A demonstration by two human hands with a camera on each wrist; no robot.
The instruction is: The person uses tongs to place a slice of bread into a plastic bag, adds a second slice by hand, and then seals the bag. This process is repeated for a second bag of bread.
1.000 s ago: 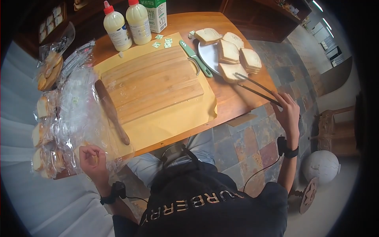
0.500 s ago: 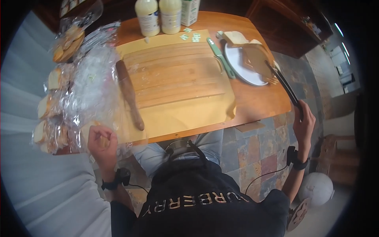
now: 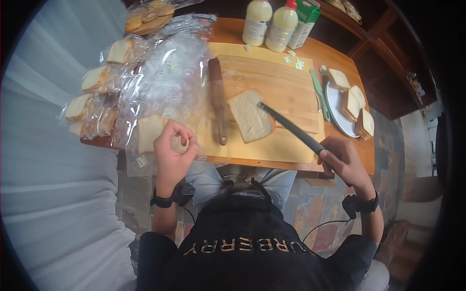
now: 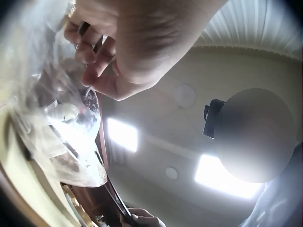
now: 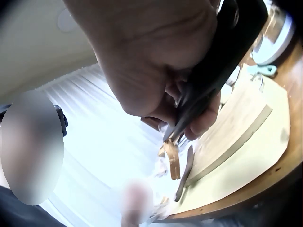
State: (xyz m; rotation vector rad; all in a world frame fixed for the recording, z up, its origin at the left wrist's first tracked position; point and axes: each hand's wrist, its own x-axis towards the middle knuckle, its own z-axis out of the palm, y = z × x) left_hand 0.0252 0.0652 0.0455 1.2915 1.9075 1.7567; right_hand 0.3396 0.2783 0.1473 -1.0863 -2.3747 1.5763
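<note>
In the head view my right hand (image 3: 342, 162) holds black tongs (image 3: 291, 128), whose tips grip a bread slice (image 3: 250, 119) above the cutting board's left part, beside the rolling pin (image 3: 217, 99). The right wrist view shows the right hand (image 5: 151, 56) curled round the tongs (image 5: 213, 75), with the slice (image 5: 173, 163) seen edge-on beyond. My left hand (image 3: 174, 153) pinches clear plastic film at the table's front edge; a bread slice (image 3: 149, 133) lies under the film beside it. Close by the left hand (image 4: 137, 47), crumpled plastic (image 4: 75, 142) fills the left wrist view's left side.
Bagged bread (image 3: 94, 77) lines the table's left side, next to flat plastic bags (image 3: 170, 68). Bottles (image 3: 281, 29) and a green carton (image 3: 303, 24) stand at the back. Right of the board (image 3: 301, 89) lie a green-handled knife (image 3: 318, 92) and a white plate (image 3: 335, 104) with bread.
The tongs have lifted a bread slice from the plate area and carried it left over the board. The left hand keeps its pinch. The head view has shifted, moving the table's contents rightward in it.
</note>
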